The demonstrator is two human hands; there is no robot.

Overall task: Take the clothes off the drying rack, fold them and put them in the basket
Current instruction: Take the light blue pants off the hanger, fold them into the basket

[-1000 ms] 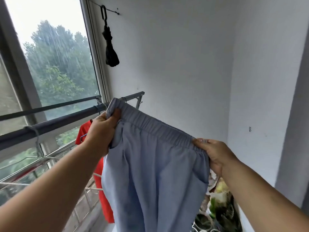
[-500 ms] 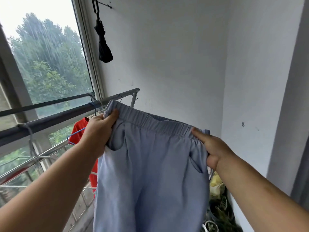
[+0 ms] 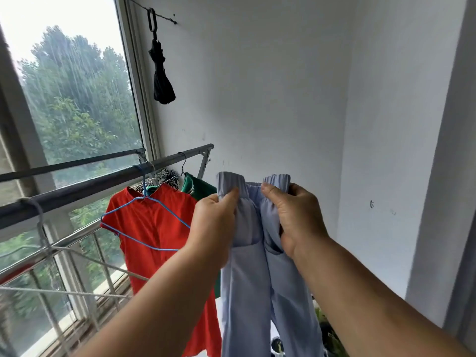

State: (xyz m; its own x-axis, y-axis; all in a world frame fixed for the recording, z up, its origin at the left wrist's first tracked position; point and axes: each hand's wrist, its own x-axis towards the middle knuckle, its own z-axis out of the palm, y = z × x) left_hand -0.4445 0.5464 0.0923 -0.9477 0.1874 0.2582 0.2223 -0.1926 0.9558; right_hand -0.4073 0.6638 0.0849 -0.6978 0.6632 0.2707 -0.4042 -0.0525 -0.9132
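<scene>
Light blue trousers [image 3: 257, 292] hang in front of me, folded lengthwise so the two waistband ends stand side by side. My left hand [image 3: 213, 225] pinches the left end of the elastic waistband, and my right hand [image 3: 296, 215] pinches the right end close beside it. On the dark rail of the drying rack [image 3: 85, 189] a red garment [image 3: 159, 240] hangs on a blue hanger [image 3: 144, 220], with a green garment [image 3: 198, 186] and a black-and-white patterned one [image 3: 164, 176] behind it. No basket is in view.
A window [image 3: 72, 99] with a metal railing fills the left side. A folded black umbrella [image 3: 161, 78] hangs from a wall hook. White walls stand ahead and to the right. Plants [image 3: 327, 331] sit on the floor at lower right. An empty grey hanger [image 3: 38, 228] hangs on the rail.
My two hands have come together, bringing the waistband ends side by side and folding the trousers in half lengthwise. The red garment and those behind it are now uncovered.
</scene>
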